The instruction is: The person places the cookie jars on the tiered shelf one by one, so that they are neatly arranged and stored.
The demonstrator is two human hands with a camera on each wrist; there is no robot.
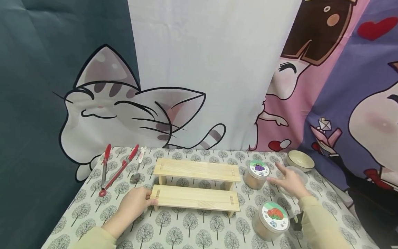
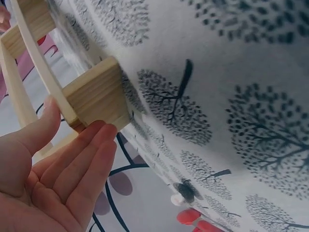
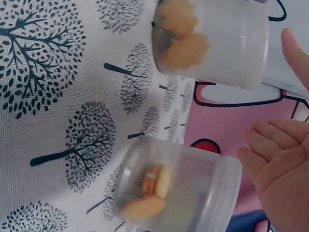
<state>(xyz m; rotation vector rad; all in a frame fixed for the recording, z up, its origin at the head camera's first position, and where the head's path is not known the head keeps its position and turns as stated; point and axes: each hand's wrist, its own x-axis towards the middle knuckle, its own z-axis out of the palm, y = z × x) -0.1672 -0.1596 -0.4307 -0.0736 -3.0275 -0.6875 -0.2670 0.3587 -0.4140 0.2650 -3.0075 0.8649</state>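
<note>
A two-step wooden shelf (image 1: 196,197) stands on the table. My left hand (image 1: 134,204) pinches the left end of its lower step; in the left wrist view the thumb (image 2: 48,118) lies on one side of the board and the fingers on the other. My right hand (image 1: 290,181) is spread above a clear jar (image 1: 301,173), which it partly hides. Left of that hand is a jar with a purple-fruit lid (image 1: 256,174). In the right wrist view, a jar holding biscuits (image 3: 178,188) is close to the fingertips, with another jar (image 3: 212,43) above it.
A jar with a tomato lid (image 1: 270,221) stands nearer the front right. A cream bowl (image 1: 300,160) is at the back right corner. Red-tipped tongs (image 1: 116,173) and a spoon (image 1: 135,177) lie on the left. A cartoon curtain (image 1: 211,69) hangs behind the table.
</note>
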